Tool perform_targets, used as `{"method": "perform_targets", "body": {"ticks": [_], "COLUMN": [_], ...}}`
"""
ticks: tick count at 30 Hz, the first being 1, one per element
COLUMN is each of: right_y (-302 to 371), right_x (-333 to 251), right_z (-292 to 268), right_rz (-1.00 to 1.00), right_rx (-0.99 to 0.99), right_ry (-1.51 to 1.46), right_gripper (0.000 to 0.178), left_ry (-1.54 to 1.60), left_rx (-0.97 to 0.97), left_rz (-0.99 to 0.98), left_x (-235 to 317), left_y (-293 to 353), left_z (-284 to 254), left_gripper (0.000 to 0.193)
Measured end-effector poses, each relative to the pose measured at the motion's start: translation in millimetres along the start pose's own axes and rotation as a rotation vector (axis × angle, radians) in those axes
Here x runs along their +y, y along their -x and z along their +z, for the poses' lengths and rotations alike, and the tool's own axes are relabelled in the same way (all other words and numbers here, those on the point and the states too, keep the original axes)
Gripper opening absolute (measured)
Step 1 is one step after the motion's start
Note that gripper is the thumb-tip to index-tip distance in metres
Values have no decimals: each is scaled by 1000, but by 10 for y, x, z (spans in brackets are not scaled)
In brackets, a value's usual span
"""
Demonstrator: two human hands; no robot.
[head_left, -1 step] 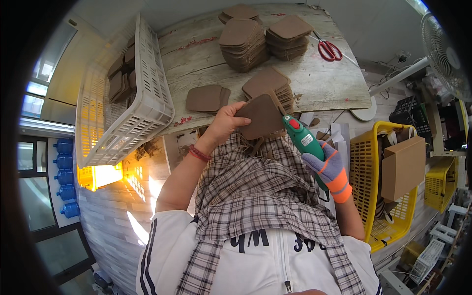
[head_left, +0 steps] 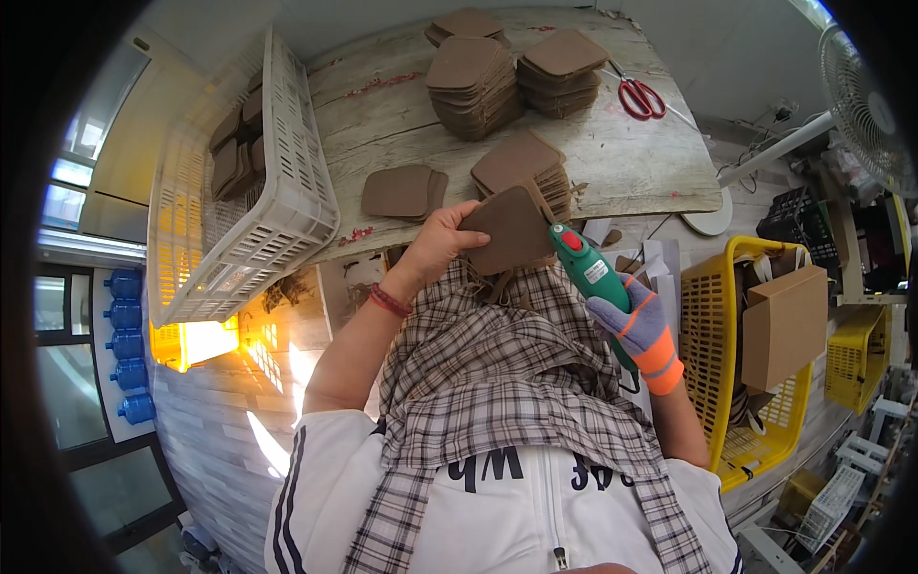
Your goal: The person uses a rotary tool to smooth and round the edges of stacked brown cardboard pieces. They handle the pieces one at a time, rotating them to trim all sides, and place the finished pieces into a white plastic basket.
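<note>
Pad pinched by left fingers.

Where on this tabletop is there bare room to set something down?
Two patches of the tabletop look bare: one between the white crate and the tall back stack; another between the red scissors and the front-right edge. Front middle is crowded: the left hand holds a brown piece near the front stack.

Near the frame's centre, the left hand pinches a brown rounded square; right of it, the gloved right hand grips a green tool. Brown stacks top the worn table, upper centre; a white crate stands upper left.
</note>
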State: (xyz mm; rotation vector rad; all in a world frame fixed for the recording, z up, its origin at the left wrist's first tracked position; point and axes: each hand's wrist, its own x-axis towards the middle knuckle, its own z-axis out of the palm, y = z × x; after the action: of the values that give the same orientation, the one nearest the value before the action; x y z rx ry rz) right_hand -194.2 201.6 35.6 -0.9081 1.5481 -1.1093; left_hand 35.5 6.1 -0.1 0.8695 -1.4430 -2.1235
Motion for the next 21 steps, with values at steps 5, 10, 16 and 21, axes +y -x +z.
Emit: {"method": "perform_targets", "body": {"ticks": [5, 10, 16, 21], "right_y": [-68, -92, -87, -78], "right_x": [-9, 2, 84, 59], "right_z": [28, -7, -72, -52], "right_rz": [55, 119, 110, 105], "right_rx": [-1, -63, -112, -164], "right_ry": [15, -86, 8, 32], "right_gripper": [41, 36, 35, 37], "left_ry": [-10, -181, -520, -266], "left_rx": [-33, -69, 39, 131], "left_rz": [-63, -61, 107, 141], "left_x": [-81, 43, 250, 236], "left_y": [19, 37, 47, 33], "left_z": [30, -39, -166, -245], "left_gripper": [39, 37, 23, 19]}}
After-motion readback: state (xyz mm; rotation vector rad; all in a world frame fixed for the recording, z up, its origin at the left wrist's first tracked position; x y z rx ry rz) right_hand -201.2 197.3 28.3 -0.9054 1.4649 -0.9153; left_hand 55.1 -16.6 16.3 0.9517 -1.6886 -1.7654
